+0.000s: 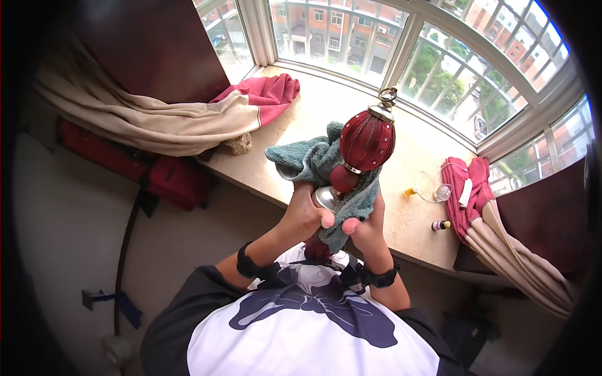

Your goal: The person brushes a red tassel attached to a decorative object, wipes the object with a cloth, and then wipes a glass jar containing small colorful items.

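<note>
A red ribbed ornament (367, 141) with small shiny studs, silver-coloured collars and a metal ring on top stands out above both hands. Below its large bulb come a smaller red ball and a silver-coloured round base. Around and behind its lower part lies a grey-green terry cloth (317, 157), bunched and hanging down between the thumbs. My left hand (308, 211) grips the cloth and the base from the left, its thumb in front. On the right, my right hand (369, 228) grips the cloth, with its fingers mostly hidden behind the fabric.
A stone windowsill (409, 239) runs below the barred windows. Red-and-beige curtains (188, 122) hang at the left, and another curtain (498, 230) at the right. Near that one are a small dark bottle (440, 225), a small yellow bottle (410, 191) and a clear round object (442, 192) with a thin cord.
</note>
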Available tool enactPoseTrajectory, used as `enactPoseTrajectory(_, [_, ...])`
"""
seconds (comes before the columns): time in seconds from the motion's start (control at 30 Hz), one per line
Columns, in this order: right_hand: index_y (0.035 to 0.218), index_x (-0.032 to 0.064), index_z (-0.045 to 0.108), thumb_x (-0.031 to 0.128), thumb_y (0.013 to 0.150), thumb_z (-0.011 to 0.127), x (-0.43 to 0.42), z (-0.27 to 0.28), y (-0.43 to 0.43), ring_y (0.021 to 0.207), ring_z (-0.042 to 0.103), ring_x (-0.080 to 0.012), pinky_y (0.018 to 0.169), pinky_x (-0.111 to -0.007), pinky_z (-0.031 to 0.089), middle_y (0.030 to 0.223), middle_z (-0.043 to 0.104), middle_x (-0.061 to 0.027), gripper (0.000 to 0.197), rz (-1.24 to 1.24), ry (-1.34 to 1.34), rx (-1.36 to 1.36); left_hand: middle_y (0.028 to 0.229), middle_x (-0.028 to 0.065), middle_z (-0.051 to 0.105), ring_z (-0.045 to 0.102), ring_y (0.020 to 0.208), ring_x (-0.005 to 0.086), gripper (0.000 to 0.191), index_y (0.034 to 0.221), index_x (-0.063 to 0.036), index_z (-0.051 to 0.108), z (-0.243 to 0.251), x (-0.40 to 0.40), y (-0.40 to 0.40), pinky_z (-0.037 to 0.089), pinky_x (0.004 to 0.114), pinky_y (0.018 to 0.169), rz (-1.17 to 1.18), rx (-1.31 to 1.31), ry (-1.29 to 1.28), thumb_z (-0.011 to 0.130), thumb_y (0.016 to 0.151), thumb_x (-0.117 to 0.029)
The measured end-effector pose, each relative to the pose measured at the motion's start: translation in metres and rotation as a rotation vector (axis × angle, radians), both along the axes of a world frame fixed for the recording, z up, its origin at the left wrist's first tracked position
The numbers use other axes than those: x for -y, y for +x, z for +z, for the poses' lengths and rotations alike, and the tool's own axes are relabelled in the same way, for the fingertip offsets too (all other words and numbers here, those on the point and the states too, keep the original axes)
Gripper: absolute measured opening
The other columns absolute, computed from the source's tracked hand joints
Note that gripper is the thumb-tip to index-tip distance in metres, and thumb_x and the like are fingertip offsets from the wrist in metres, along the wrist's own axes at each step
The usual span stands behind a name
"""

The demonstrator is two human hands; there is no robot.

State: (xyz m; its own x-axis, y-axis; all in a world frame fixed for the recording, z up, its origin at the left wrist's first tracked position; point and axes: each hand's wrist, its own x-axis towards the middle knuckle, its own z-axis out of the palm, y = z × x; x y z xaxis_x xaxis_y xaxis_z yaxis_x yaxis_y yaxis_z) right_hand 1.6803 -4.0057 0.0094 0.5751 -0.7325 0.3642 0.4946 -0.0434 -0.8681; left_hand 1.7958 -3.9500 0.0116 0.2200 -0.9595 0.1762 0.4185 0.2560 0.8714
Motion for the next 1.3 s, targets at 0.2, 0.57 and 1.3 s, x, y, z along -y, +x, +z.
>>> enactPoseTrajectory(0.2, [0.11,-0.0038,0.051,0.012,0.069,0.074,0.0,0.022,-0.001,0.088,0.056,-0.0122,0.078,-0.025,0.044,0.097,0.06,-0.0078,0.05,-0.227,0.014,-0.14,0.124,0.0112,0.036,0.04,0.114,0.0183,0.099,0.132,-0.0055,0.006,0.005,0.008,-0.013,0.031,0.031,0.098,0.137,0.043,-0.148,0.071,0.07,-0.045])
enactPoseTrajectory(0.57, [0.084,-0.0001,0.065,0.014,0.059,0.08,0.01,0.045,-0.021,0.059,0.061,-0.0164,0.056,-0.026,0.047,0.072,0.063,-0.0086,0.032,-0.524,-0.578,-0.414,0.132,0.0117,0.029,0.033,0.12,0.0189,0.092,0.135,-0.0091,0.001,-0.01,0.007,-0.003,0.028,0.032,0.1,-0.219,-0.15,0.02,0.069,0.076,-0.028])
enactPoseTrajectory(1.3, [0.115,0.0014,0.047,0.042,0.078,0.055,0.076,0.042,-0.065,0.091,0.049,-0.0246,0.079,-0.036,0.039,0.104,0.049,-0.014,0.055,-0.387,-0.497,0.148,0.097,0.0062,0.06,0.053,0.09,0.0109,0.054,0.115,0.0007,0.051,0.017,0.012,0.017,0.04,0.023,0.083,-0.43,0.179,-0.006,0.063,0.062,-0.003])
